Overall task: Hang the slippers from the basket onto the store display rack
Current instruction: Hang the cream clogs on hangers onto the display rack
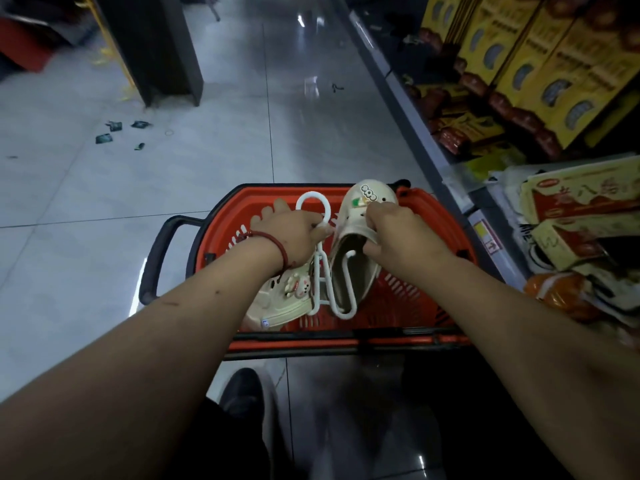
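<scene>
Slipper [358, 216] on hanger [299, 204], second slipper [277, 306] partly hidden

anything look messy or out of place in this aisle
Yes. Several dark green scraps lie scattered on the tile floor at left, near the foot of the dark pillar, with loose yellow strips beside it. A small dark bit also lies farther up the aisle.

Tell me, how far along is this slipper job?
Early. The first slipper seems already on the white hanger, which the left hand holds. The right hand grips the second slipper beside the hanger, over the red basket. Left: hanging the pair on a rack, which is not in view.
</scene>
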